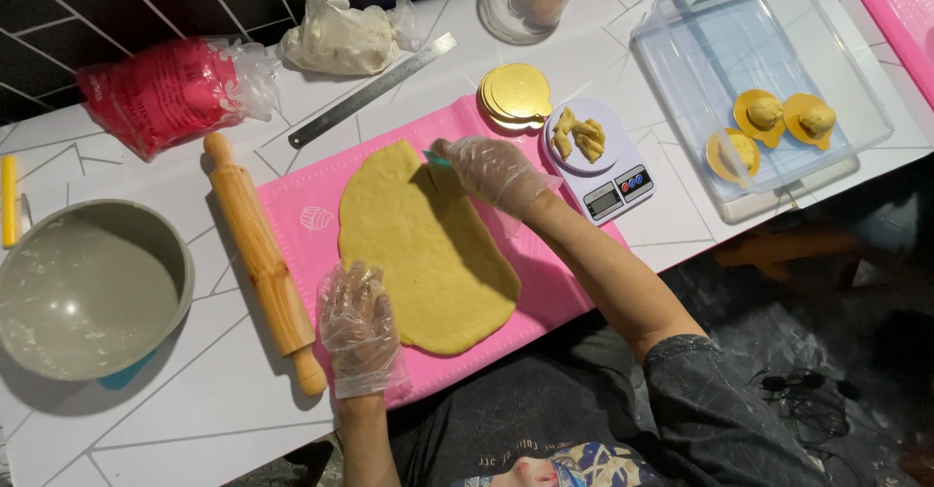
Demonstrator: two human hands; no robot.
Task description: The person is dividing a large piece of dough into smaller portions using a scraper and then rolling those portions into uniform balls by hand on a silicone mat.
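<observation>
Gloved hands on yellow dough sheet, pink mat.

Single view, head-worn camera. Looks steeply down from above the person's chest onto a white table, close enough that both forearms enter from the lower edge of the frame. The pink mat sits at centre; the table runs slantwise from lower left to upper right. The clear tray marks the upper right, dark floor the lower right. No second view to overlap.

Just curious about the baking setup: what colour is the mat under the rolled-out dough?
Bright pink; the mat shows best in the head view, beneath the yellow dough.
</observation>
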